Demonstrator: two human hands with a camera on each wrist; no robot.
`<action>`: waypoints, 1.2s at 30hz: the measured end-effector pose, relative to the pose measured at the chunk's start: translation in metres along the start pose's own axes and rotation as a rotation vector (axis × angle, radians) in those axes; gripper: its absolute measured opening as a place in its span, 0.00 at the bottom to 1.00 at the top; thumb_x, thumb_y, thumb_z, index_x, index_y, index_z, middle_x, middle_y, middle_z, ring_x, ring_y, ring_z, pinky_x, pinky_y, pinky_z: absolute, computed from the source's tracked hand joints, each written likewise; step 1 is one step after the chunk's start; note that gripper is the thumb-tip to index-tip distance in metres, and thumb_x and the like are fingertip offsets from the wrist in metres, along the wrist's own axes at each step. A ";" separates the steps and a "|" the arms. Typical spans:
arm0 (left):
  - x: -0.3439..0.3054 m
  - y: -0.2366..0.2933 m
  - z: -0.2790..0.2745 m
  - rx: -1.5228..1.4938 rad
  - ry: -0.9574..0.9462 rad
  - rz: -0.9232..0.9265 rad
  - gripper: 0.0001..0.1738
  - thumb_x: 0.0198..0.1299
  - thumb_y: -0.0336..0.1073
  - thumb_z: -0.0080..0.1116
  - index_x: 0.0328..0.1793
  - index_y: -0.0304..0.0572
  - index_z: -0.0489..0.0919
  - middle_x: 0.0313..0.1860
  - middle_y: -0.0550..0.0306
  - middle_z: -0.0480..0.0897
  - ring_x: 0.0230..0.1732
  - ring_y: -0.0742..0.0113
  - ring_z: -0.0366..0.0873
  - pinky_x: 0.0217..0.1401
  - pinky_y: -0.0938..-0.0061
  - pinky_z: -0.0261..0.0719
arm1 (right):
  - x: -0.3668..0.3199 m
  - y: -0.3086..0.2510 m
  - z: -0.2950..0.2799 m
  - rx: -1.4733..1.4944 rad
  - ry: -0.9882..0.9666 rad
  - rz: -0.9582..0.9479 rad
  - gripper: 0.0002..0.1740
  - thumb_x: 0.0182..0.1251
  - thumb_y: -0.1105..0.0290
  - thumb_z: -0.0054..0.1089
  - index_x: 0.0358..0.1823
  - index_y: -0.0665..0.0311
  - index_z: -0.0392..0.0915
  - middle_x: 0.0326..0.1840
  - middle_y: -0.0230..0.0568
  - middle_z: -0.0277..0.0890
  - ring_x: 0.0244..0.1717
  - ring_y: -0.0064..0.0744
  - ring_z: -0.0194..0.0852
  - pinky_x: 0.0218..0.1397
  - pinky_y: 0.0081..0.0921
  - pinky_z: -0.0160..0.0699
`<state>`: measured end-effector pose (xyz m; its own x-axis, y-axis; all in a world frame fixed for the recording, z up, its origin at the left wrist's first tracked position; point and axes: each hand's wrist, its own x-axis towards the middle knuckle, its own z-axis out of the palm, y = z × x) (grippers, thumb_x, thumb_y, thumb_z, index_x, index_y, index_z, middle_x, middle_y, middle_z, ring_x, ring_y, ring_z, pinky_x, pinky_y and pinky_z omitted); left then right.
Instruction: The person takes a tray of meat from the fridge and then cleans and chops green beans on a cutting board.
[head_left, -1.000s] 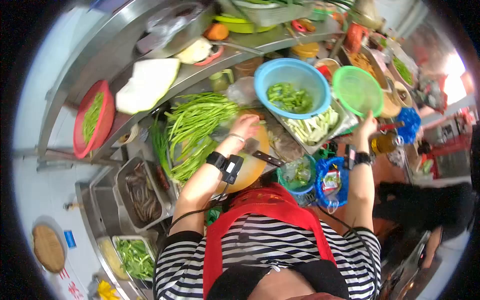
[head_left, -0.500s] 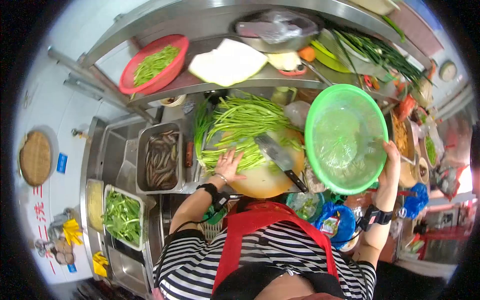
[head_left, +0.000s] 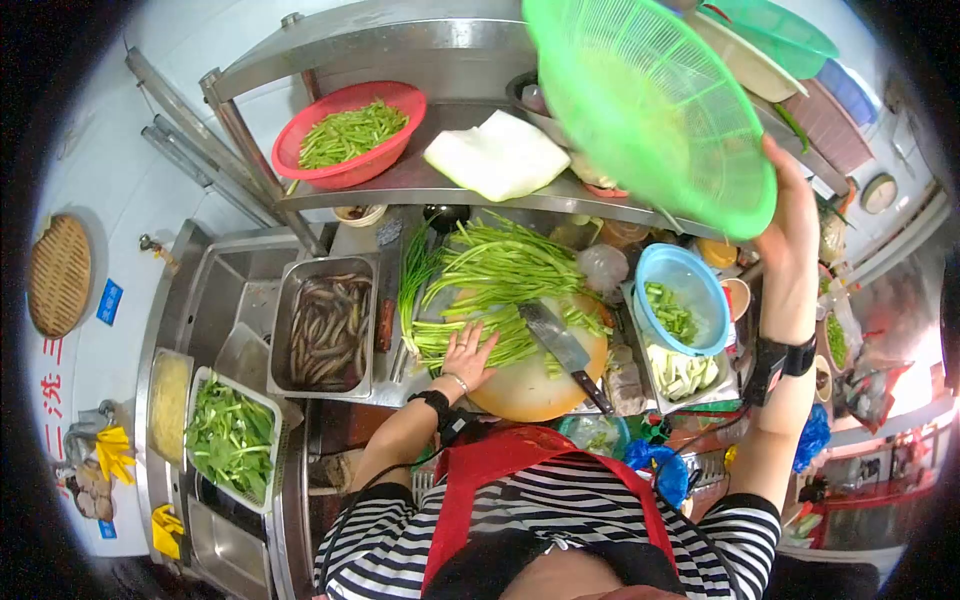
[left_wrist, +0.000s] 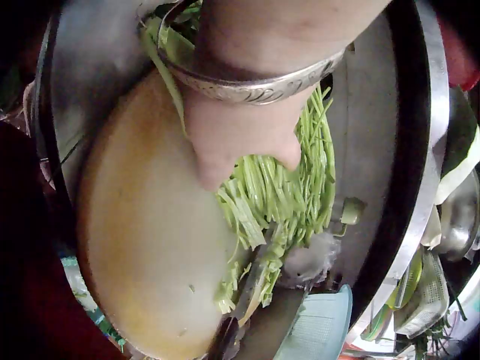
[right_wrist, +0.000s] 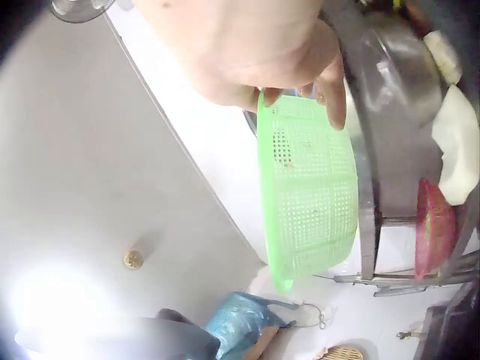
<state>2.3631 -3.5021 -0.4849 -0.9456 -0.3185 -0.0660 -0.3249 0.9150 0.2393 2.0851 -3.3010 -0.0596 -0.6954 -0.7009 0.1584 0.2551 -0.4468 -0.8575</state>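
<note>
My right hand (head_left: pixel 788 215) grips the rim of a green plastic colander (head_left: pixel 660 110), raised in front of the shelf. In the right wrist view the thumb and fingers (right_wrist: pixel 335 94) pinch its edge, and its perforated side (right_wrist: pixel 315 202) shows. My left hand (head_left: pixel 466 358) lies with spread fingers on a bundle of cut green stalks (head_left: pixel 505 335) at the edge of the round cutting board (head_left: pixel 530 390). A cleaver (head_left: pixel 560 345) rests on the board to the right of that hand, its dark handle toward me. More long stalks (head_left: pixel 510 262) are heaped behind.
The steel shelf (head_left: pixel 400 185) bears a red basket of cut greens (head_left: pixel 350 135) and a white melon slab (head_left: pixel 497 157). Right of the board stand a blue basin (head_left: pixel 655 265) and a tray of pale pieces (head_left: pixel 685 372). A pan of eels or small fish (head_left: pixel 325 325) sits left.
My right hand took up the green colander from the right and lifted it toward the shelf. My left hand left the cleaver's area and came down on the stalks.
</note>
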 end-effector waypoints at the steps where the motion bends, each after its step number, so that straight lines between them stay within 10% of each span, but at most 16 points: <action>1: 0.000 0.000 0.002 0.007 0.002 0.005 0.46 0.51 0.54 0.60 0.74 0.62 0.52 0.75 0.46 0.47 0.75 0.47 0.42 0.74 0.48 0.41 | 0.004 -0.013 0.005 -0.002 0.000 -0.057 0.18 0.68 0.65 0.48 0.53 0.70 0.70 0.50 0.44 0.76 0.52 0.38 0.74 0.58 0.37 0.72; 2: 0.001 -0.001 0.003 0.016 0.005 0.008 0.45 0.51 0.54 0.60 0.74 0.62 0.52 0.75 0.45 0.47 0.75 0.47 0.42 0.73 0.48 0.40 | 0.005 -0.029 0.018 -0.066 0.171 -0.139 0.19 0.69 0.66 0.46 0.55 0.71 0.68 0.51 0.46 0.74 0.52 0.40 0.74 0.59 0.40 0.72; 4: 0.002 -0.003 0.008 0.038 -0.003 0.006 0.44 0.52 0.54 0.58 0.75 0.62 0.51 0.75 0.45 0.46 0.75 0.47 0.41 0.73 0.47 0.39 | 0.045 -0.083 -0.043 0.254 -0.383 -0.028 0.21 0.70 0.65 0.44 0.57 0.75 0.63 0.56 0.53 0.68 0.54 0.50 0.70 0.56 0.46 0.76; 6: 0.003 -0.002 0.006 0.051 -0.019 0.002 0.46 0.53 0.53 0.58 0.75 0.61 0.49 0.75 0.44 0.46 0.75 0.46 0.41 0.73 0.46 0.40 | 0.053 -0.109 0.013 -0.014 0.462 -0.409 0.22 0.70 0.64 0.44 0.58 0.73 0.61 0.55 0.51 0.68 0.54 0.54 0.69 0.56 0.49 0.76; 13: 0.014 -0.007 -0.013 0.136 -0.058 -0.013 0.57 0.42 0.61 0.63 0.76 0.55 0.47 0.75 0.44 0.46 0.76 0.49 0.42 0.74 0.45 0.33 | 0.122 -0.174 -0.028 -0.339 0.413 -0.455 0.26 0.68 0.66 0.51 0.63 0.68 0.59 0.66 0.53 0.56 0.68 0.50 0.55 0.70 0.51 0.61; 15: 0.022 -0.011 -0.010 0.147 -0.119 -0.043 0.59 0.40 0.63 0.65 0.76 0.52 0.48 0.74 0.44 0.48 0.75 0.49 0.44 0.74 0.45 0.35 | 0.074 -0.111 0.017 -0.465 0.357 -0.492 0.24 0.70 0.61 0.45 0.61 0.69 0.64 0.65 0.53 0.62 0.63 0.46 0.64 0.71 0.37 0.61; 19: 0.027 -0.014 -0.009 0.045 -0.091 -0.023 0.58 0.39 0.61 0.66 0.74 0.49 0.50 0.70 0.43 0.56 0.72 0.47 0.49 0.73 0.45 0.40 | -0.013 0.024 -0.008 -1.237 -0.250 -0.012 0.16 0.67 0.60 0.46 0.40 0.67 0.74 0.35 0.35 0.75 0.33 0.25 0.72 0.41 0.24 0.71; 23: 0.023 -0.010 -0.010 0.048 -0.055 0.002 0.56 0.39 0.59 0.67 0.73 0.48 0.53 0.66 0.43 0.59 0.69 0.47 0.54 0.70 0.45 0.48 | -0.109 0.207 -0.075 -1.427 -0.617 0.582 0.18 0.57 0.63 0.58 0.48 0.60 0.74 0.41 0.46 0.77 0.45 0.48 0.75 0.46 0.37 0.74; 28: 0.021 -0.004 -0.006 0.080 -0.006 0.014 0.55 0.38 0.59 0.67 0.72 0.48 0.56 0.62 0.44 0.63 0.64 0.48 0.59 0.67 0.47 0.52 | -0.181 0.352 -0.153 -1.840 -0.316 0.416 0.28 0.57 0.64 0.56 0.61 0.54 0.63 0.50 0.54 0.68 0.55 0.54 0.67 0.51 0.41 0.73; 36: 0.029 0.007 -0.008 0.089 0.049 -0.025 0.60 0.33 0.67 0.66 0.71 0.43 0.57 0.62 0.44 0.64 0.64 0.49 0.60 0.67 0.47 0.52 | -0.180 0.333 -0.164 -1.468 0.022 0.385 0.28 0.54 0.62 0.57 0.58 0.55 0.65 0.40 0.58 0.77 0.39 0.59 0.76 0.42 0.48 0.74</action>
<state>2.3340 -3.5072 -0.4773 -0.9360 -0.3513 -0.0231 -0.3506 0.9242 0.1513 2.1851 -3.2323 -0.4543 -0.7573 -0.6284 -0.1779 -0.4478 0.6979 -0.5589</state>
